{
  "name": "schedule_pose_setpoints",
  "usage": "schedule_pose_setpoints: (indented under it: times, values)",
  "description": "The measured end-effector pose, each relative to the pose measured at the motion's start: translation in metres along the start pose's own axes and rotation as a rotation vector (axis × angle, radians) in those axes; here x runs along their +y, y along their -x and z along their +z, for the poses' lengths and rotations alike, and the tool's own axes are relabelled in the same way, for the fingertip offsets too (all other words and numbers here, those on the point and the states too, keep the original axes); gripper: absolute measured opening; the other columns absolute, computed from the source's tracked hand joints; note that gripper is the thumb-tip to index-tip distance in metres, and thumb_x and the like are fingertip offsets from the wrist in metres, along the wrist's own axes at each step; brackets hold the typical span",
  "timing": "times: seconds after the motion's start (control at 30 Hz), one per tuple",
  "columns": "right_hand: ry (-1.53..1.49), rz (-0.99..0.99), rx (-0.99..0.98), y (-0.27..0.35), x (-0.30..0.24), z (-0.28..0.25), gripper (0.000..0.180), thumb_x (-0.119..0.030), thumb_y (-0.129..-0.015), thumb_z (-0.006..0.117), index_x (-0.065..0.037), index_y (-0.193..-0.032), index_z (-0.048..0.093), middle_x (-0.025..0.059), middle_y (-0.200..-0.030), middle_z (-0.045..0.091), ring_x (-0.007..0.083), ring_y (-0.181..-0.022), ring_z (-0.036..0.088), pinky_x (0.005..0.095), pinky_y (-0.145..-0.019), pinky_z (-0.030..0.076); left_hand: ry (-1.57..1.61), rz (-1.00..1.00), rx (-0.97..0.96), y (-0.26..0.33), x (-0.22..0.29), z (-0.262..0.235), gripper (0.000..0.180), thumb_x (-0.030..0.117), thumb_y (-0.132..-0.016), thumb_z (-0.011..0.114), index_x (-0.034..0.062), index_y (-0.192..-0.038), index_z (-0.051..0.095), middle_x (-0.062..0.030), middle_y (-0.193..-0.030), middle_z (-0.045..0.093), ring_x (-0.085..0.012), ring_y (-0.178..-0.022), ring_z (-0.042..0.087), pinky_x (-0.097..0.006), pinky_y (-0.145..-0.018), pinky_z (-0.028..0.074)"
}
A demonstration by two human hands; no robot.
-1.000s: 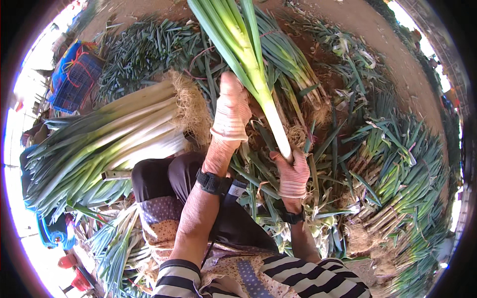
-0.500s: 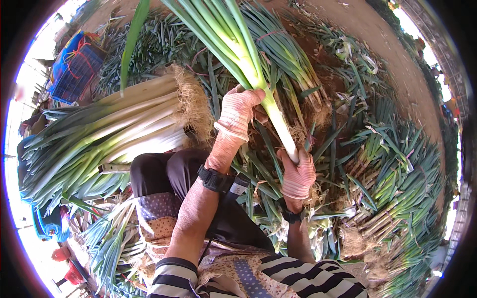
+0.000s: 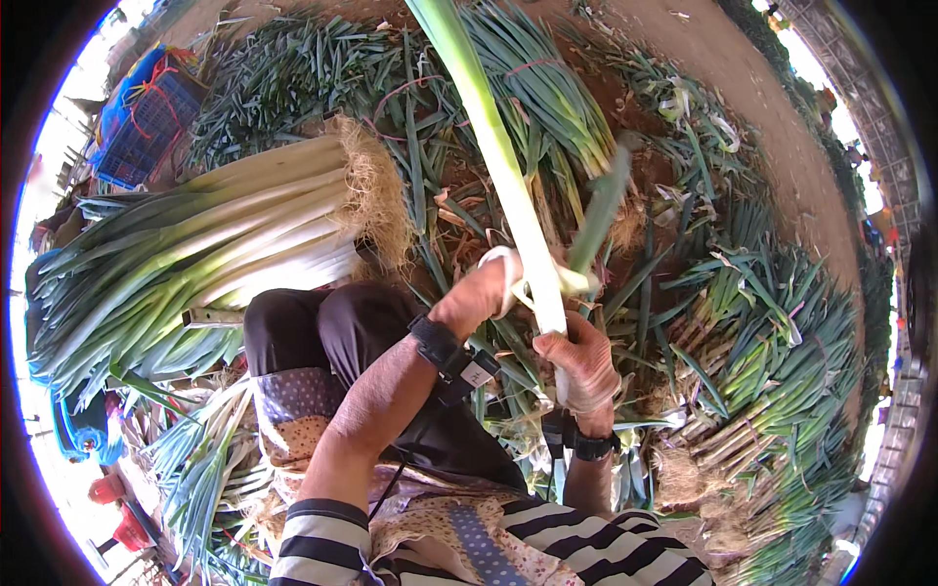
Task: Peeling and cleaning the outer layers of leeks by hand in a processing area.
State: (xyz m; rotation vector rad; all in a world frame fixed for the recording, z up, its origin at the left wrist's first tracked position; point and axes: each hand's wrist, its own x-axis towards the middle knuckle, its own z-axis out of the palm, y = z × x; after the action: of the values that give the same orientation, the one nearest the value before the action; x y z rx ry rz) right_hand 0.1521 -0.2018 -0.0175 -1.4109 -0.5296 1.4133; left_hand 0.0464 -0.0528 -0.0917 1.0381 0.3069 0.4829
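Note:
A long leek [image 3: 495,146] slants up from my hands, its white end low and its green top running out of the upper edge. My right hand [image 3: 583,368], in a pale striped glove, is closed around the white end. Against the stalk just above it is my left hand [image 3: 496,281], blurred, its fingers partly hidden behind the leek. A loosened outer leaf [image 3: 599,210] bends away from the stalk there, and the left hand appears closed on its pale base.
To my left lies a big stack of leeks [image 3: 264,210], roots facing the middle. Tied leeks [image 3: 547,83] lie ahead; more leek bundles [image 3: 762,391] lie at right. A blue crate [image 3: 147,127] stands far left. Loose leaves [image 3: 459,210] litter the ground.
My left hand has slid down the stalk toward the right hand, pulling an outer leaf loose. The leek stands more upright, with fewer leaves fanning from its top.

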Motion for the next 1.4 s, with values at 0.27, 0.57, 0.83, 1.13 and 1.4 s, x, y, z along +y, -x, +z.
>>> schedule_pose_setpoints:
  times: [0.27, 0.57, 0.83, 1.13, 1.4]
  values:
    - [0.302, -0.209, 0.081, -0.004, 0.002, 0.013, 0.04, -0.009, -0.076, 0.075, 0.001, -0.112, 0.061, 0.0049, -0.085, 0.066, 0.0087, -0.072, 0.059, 0.0223, -0.063, 0.05, 0.183, 0.1, 0.236, -0.042, 0.02, -0.038, 0.057, 0.055, -0.082, 0.06, 0.0083, -0.115, 0.056, -0.0093, -0.08, 0.064, -0.0217, -0.087, 0.061, -0.034, -0.078, 0.049]
    - [0.625, -0.425, 0.304, -0.04, 0.049, 0.011, 0.056, -0.019, -0.064, 0.085, -0.004, -0.112, 0.059, 0.0126, -0.094, 0.069, 0.0173, -0.078, 0.067, 0.0267, -0.066, 0.055, 0.592, 0.586, 0.181, -0.013, 0.091, -0.015, 0.069, 0.061, -0.082, 0.056, 0.0021, -0.118, 0.051, -0.0066, -0.074, 0.057, -0.0229, -0.07, 0.059, -0.048, -0.072, 0.053]
    - [0.74, -1.136, 0.373, -0.087, -0.012, 0.038, 0.081, -0.01, -0.045, 0.089, -0.005, -0.118, 0.054, 0.006, -0.089, 0.059, 0.0189, -0.078, 0.058, 0.0311, -0.072, 0.051, 0.385, 0.542, 0.343, -0.011, 0.092, 0.002, 0.052, 0.04, -0.088, 0.063, -0.0014, -0.116, 0.05, -0.0087, -0.076, 0.057, -0.0198, -0.068, 0.057, -0.038, -0.068, 0.052]
    - [0.465, -0.854, 0.082, -0.078, -0.02, 0.039, 0.059, 0.007, -0.059, 0.08, -0.002, -0.113, 0.058, 0.0041, -0.091, 0.058, 0.011, -0.077, 0.052, 0.0263, -0.072, 0.049, 0.461, 0.502, 0.303, -0.006, 0.091, 0.008, 0.034, 0.021, -0.087, 0.066, 0.0024, -0.111, 0.05, -0.0094, -0.081, 0.058, -0.0208, -0.071, 0.059, -0.036, -0.07, 0.052]
    - [-0.263, -0.502, -0.268, -0.025, 0.003, -0.008, 0.043, 0.004, -0.066, 0.072, -0.004, -0.106, 0.059, 0.0008, -0.067, 0.046, 0.0128, -0.059, 0.046, 0.0261, -0.049, 0.042, 0.278, 0.504, 0.442, -0.003, 0.1, -0.012, 0.038, 0.032, -0.088, 0.065, 0.008, -0.112, 0.049, -0.0081, -0.083, 0.056, -0.0193, -0.073, 0.058, -0.042, -0.074, 0.054]
